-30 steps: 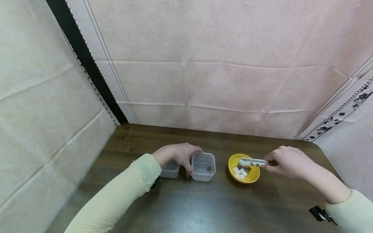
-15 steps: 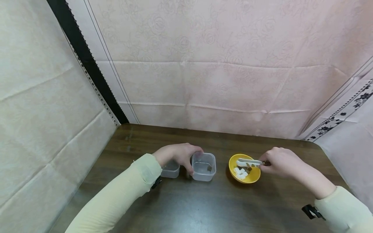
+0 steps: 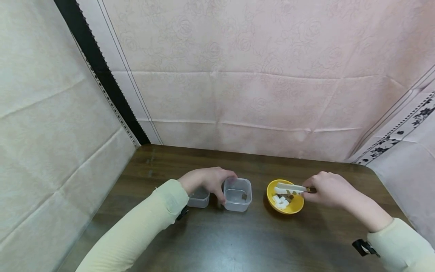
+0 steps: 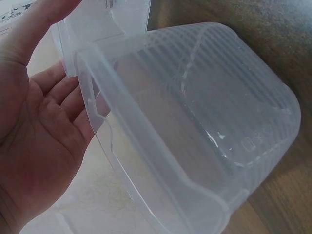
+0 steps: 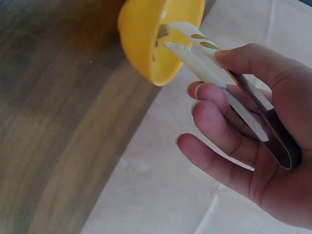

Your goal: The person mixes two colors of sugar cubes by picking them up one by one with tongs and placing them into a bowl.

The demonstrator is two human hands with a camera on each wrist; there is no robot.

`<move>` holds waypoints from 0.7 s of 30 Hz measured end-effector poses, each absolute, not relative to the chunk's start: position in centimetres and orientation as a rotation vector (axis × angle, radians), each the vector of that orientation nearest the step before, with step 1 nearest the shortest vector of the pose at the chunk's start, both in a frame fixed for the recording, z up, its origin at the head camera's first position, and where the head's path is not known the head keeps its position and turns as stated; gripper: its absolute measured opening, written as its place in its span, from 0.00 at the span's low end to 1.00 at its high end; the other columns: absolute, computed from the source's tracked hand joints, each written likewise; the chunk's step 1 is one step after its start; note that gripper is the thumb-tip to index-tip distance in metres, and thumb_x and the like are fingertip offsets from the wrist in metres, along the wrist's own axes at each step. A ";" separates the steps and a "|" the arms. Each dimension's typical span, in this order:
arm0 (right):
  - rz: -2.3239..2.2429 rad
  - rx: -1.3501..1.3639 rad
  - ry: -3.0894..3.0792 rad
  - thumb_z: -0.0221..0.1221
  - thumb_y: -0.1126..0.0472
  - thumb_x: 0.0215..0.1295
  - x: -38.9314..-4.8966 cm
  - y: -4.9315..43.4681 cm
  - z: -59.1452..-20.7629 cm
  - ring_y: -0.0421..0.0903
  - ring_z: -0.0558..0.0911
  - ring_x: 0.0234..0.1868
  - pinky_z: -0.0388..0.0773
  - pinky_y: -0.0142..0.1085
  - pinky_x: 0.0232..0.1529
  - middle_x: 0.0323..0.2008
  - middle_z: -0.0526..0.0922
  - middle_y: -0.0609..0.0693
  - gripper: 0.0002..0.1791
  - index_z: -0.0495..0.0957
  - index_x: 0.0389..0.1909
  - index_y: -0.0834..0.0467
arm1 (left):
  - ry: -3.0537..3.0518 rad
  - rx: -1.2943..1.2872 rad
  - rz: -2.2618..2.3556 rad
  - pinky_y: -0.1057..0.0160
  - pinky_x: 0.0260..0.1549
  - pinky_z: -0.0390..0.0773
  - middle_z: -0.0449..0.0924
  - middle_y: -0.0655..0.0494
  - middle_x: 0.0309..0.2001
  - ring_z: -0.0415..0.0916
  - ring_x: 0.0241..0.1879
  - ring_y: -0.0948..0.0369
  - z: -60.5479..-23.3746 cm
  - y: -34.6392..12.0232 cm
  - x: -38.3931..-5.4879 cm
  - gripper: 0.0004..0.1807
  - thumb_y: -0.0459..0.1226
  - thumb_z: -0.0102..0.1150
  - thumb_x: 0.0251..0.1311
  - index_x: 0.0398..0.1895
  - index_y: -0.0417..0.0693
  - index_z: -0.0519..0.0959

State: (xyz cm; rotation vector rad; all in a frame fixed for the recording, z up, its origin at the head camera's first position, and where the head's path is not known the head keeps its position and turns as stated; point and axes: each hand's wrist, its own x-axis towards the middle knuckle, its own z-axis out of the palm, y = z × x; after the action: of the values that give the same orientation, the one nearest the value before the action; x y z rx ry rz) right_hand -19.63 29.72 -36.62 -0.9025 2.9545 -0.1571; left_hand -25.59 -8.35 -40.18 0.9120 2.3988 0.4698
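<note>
My left hand (image 3: 212,180) grips the side of a clear plastic container (image 3: 238,207), thumb at its near left and fingers at its far left. One small brown cube (image 3: 244,196) lies inside. A second clear container (image 3: 198,203) stands to its left, under the wrist; it looms large in the left wrist view. My right hand (image 3: 329,189) holds small tongs (image 5: 200,70) with white arms and a dark bend. Their tips are apart, at the mouth of a yellow bowl (image 3: 296,208). White cubes (image 3: 280,202) and brown cubes (image 3: 289,197) lie in the bowl, partly hidden by the tongs.
Everything stands on a dark brown wooden table (image 3: 217,241). Pale patterned cloth (image 3: 238,98) hangs behind it and along both sides. The bowl is a short gap to the right of the gripped container.
My right hand has shifted slightly left with the tongs, whose tips reach further over the bowl and now stand further apart. The left hand and both containers stay put.
</note>
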 end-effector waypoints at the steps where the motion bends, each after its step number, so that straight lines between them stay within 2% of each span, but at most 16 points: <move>1: -0.153 -0.902 2.960 0.70 0.55 0.64 -19.6 29.7 -36.4 0.32 0.61 0.19 0.54 0.31 0.21 0.16 0.63 0.33 0.13 0.79 0.23 0.41 | 2.400 0.912 0.467 0.54 0.60 0.80 0.79 0.56 0.63 0.75 0.57 0.61 -40.2 -8.3 -25.6 0.47 0.42 0.85 0.52 0.75 0.54 0.71; 8: -0.182 -0.965 3.001 0.70 0.54 0.64 -18.8 29.2 -34.5 0.31 0.62 0.21 0.56 0.32 0.22 0.17 0.61 0.30 0.14 0.77 0.23 0.36 | 2.387 0.903 0.491 0.53 0.62 0.79 0.78 0.56 0.63 0.75 0.57 0.60 -40.2 -8.4 -25.6 0.47 0.42 0.85 0.52 0.75 0.54 0.71; 14: -0.199 -1.083 3.031 0.71 0.55 0.63 -18.2 27.7 -32.9 0.28 0.58 0.20 0.54 0.30 0.22 0.16 0.55 0.27 0.24 0.64 0.18 0.36 | 2.388 0.900 0.491 0.53 0.61 0.80 0.78 0.56 0.64 0.75 0.57 0.60 -40.1 -8.5 -25.5 0.47 0.42 0.85 0.52 0.76 0.55 0.71; 21: -0.194 -1.145 3.007 0.70 0.53 0.63 -18.0 26.0 -31.9 0.28 0.57 0.19 0.53 0.30 0.22 0.17 0.56 0.27 0.22 0.67 0.19 0.36 | 2.394 0.907 0.481 0.54 0.61 0.79 0.78 0.56 0.64 0.75 0.57 0.61 -40.3 -8.5 -25.5 0.47 0.42 0.85 0.52 0.75 0.55 0.71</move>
State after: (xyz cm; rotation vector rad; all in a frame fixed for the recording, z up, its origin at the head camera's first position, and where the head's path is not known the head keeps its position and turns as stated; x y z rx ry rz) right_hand -18.04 25.97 -31.86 -1.1452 3.0072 -0.1937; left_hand -25.54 -8.49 -40.28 0.9071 2.3938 0.4812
